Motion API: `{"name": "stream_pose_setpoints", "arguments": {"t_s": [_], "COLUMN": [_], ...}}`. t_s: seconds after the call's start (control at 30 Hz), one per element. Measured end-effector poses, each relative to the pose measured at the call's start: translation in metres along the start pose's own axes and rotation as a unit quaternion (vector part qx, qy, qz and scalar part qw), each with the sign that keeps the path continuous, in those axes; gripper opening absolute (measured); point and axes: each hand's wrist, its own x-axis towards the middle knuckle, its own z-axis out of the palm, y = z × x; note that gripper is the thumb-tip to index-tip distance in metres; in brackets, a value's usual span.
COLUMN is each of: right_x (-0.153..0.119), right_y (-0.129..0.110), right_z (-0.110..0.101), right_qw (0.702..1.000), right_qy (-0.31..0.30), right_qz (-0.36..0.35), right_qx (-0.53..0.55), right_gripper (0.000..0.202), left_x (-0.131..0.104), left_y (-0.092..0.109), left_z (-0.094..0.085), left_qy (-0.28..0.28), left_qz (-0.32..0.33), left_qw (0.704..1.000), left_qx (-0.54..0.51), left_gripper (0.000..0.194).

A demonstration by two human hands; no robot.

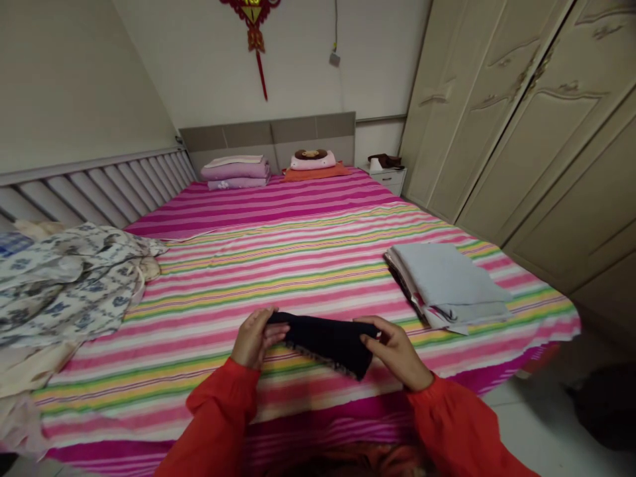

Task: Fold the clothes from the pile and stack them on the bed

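A dark, folded piece of cloth [328, 338] with a patterned lower edge hangs between my two hands, just above the striped bedsheet [278, 265]. My left hand [256, 336] pinches its left end, fingers behind and partly over it. At the other end, my right hand [395, 348] grips the upper right corner between thumb and fingers. What kind of garment the cloth is, I cannot tell. To the right of my right hand lies a stack of folded grey cloths [447, 281] on the bed.
Crumpled floral fabric [64, 285] lies on the bed's left side, by the slatted rail [99, 189]. Folded purple bedding [236, 171] and a pink pillow [313, 161] sit near the headboard [313, 136]. Wardrobes [521, 126] and a nightstand [390, 177] stand on the right.
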Motion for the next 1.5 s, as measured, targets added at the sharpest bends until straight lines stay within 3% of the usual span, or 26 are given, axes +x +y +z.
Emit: {"name": "stream_pose_setpoints", "arguments": {"t_s": [0.1, 0.17, 0.3, 0.43, 0.5, 0.57, 0.7, 0.77, 0.9, 1.0, 1.1, 1.23, 1.5], "right_x": [0.02, 0.039, 0.077, 0.086, 0.081, 0.075, 0.072, 0.074, 0.077, 0.078, 0.08, 0.081, 0.059], "right_y": [0.0, 0.012, 0.042, 0.052, 0.051, 0.053, 0.07, 0.082, 0.095, 0.096, 0.098, 0.104, 0.123], "right_z": [0.006, 0.013, 0.024, 0.047, 0.072, 0.099, 0.13, 0.13, 0.12, 0.115, 0.109, 0.096, 0.071], "right_qw": [0.991, 0.988, 0.986, 0.966, 0.946, 0.92, 0.89, 0.877, 0.861, 0.861, 0.865, 0.869, 0.881], "right_qy": [-0.017, -0.013, 0.082, 0.158, 0.148, 0.105, 0.027, 0.01, 0.035, 0.064, 0.083, 0.098, 0.104], "right_qz": [0.084, 0.117, 0.11, 0.042, -0.028, -0.073, -0.025, -0.023, -0.036, -0.008, 0.022, 0.035, 0.024], "right_qx": [0.104, 0.096, -0.096, -0.199, -0.286, -0.37, -0.455, -0.481, -0.506, -0.504, -0.494, -0.483, -0.461], "right_gripper": [0.043, 0.045, 0.046, 0.047, 0.045, 0.046, 0.046, 0.046, 0.045, 0.047, 0.047, 0.047, 0.049], "left_x": [0.0, 0.015, 0.061, 0.086, 0.087, 0.086, 0.089, 0.093, 0.102, 0.107, 0.113, 0.122, 0.117], "left_y": [0.021, 0.022, 0.0, -0.029, -0.042, -0.055, -0.081, -0.09, -0.098, -0.098, -0.097, -0.093, -0.09], "left_z": [-0.005, -0.006, -0.004, 0.005, 0.015, 0.026, 0.042, 0.042, 0.035, 0.033, 0.029, 0.017, -0.028], "left_qy": [0.005, 0.001, 0.018, 0.062, 0.04, -0.02, -0.118, -0.119, -0.098, -0.07, -0.027, 0.028, 0.087], "left_qz": [-0.023, -0.033, -0.024, 0.043, 0.088, 0.143, 0.216, 0.228, 0.269, 0.282, 0.282, 0.258, 0.224], "left_qw": [1.0, 0.999, 0.998, 0.987, 0.981, 0.964, 0.89, 0.859, 0.75, 0.72, 0.712, 0.729, 0.758], "left_qx": [-0.01, -0.029, 0.048, 0.142, 0.166, 0.224, 0.383, 0.442, 0.596, 0.63, 0.642, 0.634, 0.606], "left_gripper": [0.017, 0.016, 0.019, 0.025, 0.022, 0.024, 0.037, 0.041, 0.043, 0.044, 0.045, 0.044, 0.047]}}
